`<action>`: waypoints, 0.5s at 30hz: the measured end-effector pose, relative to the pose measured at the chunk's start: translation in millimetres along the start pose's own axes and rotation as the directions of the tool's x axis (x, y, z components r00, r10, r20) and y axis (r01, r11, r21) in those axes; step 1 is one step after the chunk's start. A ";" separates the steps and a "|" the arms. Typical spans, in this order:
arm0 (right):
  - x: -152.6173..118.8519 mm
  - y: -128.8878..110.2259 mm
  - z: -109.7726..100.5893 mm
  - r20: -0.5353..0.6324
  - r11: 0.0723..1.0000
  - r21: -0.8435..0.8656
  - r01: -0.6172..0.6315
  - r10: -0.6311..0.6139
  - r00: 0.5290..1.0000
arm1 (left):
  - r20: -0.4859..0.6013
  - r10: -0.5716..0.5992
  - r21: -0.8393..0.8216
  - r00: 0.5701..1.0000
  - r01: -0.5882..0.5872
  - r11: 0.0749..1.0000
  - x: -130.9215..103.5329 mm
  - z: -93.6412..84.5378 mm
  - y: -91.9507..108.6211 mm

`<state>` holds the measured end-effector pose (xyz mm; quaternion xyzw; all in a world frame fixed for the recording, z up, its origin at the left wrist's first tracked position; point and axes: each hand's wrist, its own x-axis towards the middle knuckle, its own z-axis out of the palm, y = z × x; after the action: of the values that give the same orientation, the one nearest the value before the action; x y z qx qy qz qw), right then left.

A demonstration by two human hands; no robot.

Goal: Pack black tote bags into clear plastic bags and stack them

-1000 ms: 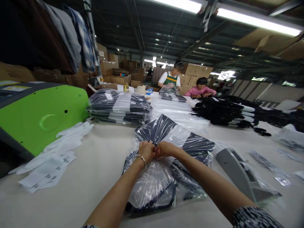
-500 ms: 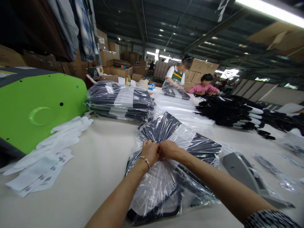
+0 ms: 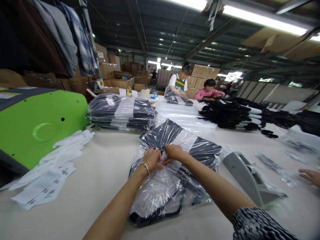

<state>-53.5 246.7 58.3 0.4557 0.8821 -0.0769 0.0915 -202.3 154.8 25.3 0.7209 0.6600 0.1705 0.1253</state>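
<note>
count: i find one wrapped bundle (image 3: 197, 148) under my two hands, on the near middle of one table (image 3: 100, 196). beyond it to the left lies one stack of wrapped bundles (image 3: 121, 111); its layers cannot be counted with certainty. one green machine (image 3: 50, 123), one grey device (image 3: 241, 173) and one pile of black goods (image 3: 230, 115) are noted. two co-workers (image 3: 177, 83) (image 3: 209, 91) are across the table, and one further hand (image 3: 311, 176), not mine, enters at the right edge.

materials: the wrapped bundle is dark, flat, folded fabric with a pale band, inside clear, glossy film creased in rays toward my fingers. the grey device is smooth and wedge-shaped. white sheets (image 3: 67, 150) overlap in a row beside the green machine; printed slips (image 3: 45, 193) lie at their near end.

pose: both forearms reach forward and converge. my left hand (image 3: 152, 159), with a bracelet (image 3: 147, 169) at the wrist, and my right hand (image 3: 173, 153) meet, knuckles up, each pinching gathered film at the middle of the wrapped bundle. the exact fingertip contact is partly hidden.
</note>
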 end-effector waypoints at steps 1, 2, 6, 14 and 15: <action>-0.6 3.0 0.3 -0.007 1.000 0.022 0.000 0.000 1.000 | -0.014 -0.002 0.018 1.000 0.003 1.000 -1.7 1.4 2.2; -2.2 7.0 0.3 -0.017 0.999 0.044 -0.002 0.003 1.000 | -0.030 -0.004 0.034 1.000 0.005 0.999 -3.2 3.0 4.2; -24.6 40.3 -4.9 -0.142 0.991 0.118 -0.067 0.083 0.986 | -0.063 -0.001 0.076 0.998 0.006 0.997 -6.2 6.7 8.0; -199.5 221.3 -29.5 -0.410 0.807 0.373 -0.457 0.585 0.699 | -0.055 0.040 0.079 0.998 -0.036 0.996 -8.5 4.6 8.8; -229.9 242.3 -28.1 -0.384 0.748 0.414 -0.519 0.660 0.646 | -0.053 0.048 0.076 0.997 -0.044 0.996 -7.9 5.4 7.6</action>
<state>272.7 210.0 126.1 0.7310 0.6554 -0.0374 -0.1860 -193.8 146.5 22.8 0.7351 0.6523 0.1684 0.0761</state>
